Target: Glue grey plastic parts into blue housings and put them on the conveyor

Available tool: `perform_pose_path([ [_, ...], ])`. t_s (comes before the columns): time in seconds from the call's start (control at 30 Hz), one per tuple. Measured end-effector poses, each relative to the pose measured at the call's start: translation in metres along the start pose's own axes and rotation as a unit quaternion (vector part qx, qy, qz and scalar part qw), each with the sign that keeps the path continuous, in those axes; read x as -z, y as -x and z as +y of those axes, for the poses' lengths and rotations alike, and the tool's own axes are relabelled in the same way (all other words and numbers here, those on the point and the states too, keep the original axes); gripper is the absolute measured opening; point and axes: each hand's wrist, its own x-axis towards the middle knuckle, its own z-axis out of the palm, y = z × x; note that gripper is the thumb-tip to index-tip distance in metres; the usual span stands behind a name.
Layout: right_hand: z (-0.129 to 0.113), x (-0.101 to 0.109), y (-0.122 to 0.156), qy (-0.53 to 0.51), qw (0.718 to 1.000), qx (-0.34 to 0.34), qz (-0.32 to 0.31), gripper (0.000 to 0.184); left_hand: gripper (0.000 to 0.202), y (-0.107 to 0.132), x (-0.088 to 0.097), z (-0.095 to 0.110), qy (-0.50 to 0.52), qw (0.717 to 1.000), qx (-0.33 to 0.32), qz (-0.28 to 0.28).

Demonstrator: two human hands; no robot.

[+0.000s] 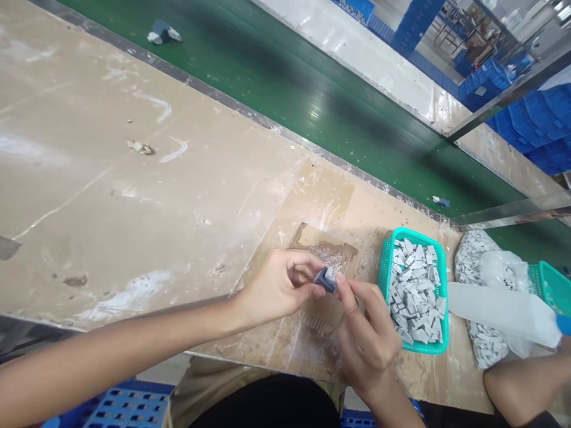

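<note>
My left hand (pixel 279 285) and my right hand (pixel 366 333) meet over the worn workbench (pixel 134 196). Together they pinch a small blue-and-grey part (pixel 326 279) between fingertips. The left thumb and fingers close on its left side, the right index finger and thumb on its right side. A teal basket (pixel 384 261) filled with several small grey pieces stands just to the right of my right hand.
A green conveyor belt (pixel 289 89) runs along the far side, carrying a blue-grey part (pixel 163 32) and another small one (pixel 441 202). A clear bag of grey pieces (pixel 479 261), a second teal basket (pixel 551 285) and another person's arm (pixel 521 386) are at right. Blue crates (pixel 535 119) stand behind.
</note>
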Motion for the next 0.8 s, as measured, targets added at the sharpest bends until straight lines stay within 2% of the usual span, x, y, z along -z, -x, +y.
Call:
perform_pose_path([
  [0.1, -0.003, -0.002, -0.002, 0.002, 1.0, -0.01, 0.0, 0.053, 0.015, -0.001, 0.002, 0.002, -0.005, 1.0, -0.003, 0.008],
  [0.33, -0.009, -0.009, 0.002, -0.034, 0.999, -0.029, 0.0, 0.056, 0.021, 0.005, 0.003, 0.011, -0.055, 0.995, -0.077, 0.032],
  [0.5, -0.005, -0.01, -0.001, -0.034, 0.999, -0.042, 0.004, 0.055, 0.032, 0.003, 0.008, 0.014, -0.042, 0.996, -0.077, 0.011],
  [0.63, 0.003, -0.002, -0.016, -0.063, 0.994, -0.081, -0.033, 0.045, 0.024, -0.003, 0.014, 0.013, 0.056, 0.994, -0.067, -0.063],
  [0.7, 0.004, 0.0, -0.021, -0.065, 0.994, -0.085, -0.03, 0.041, 0.028, -0.004, 0.015, 0.013, 0.13, 0.986, -0.043, -0.091],
  [0.8, 0.003, -0.002, -0.025, -0.085, 0.993, -0.075, -0.019, 0.048, 0.031, -0.003, 0.015, 0.014, 0.202, 0.974, 0.006, -0.104],
])
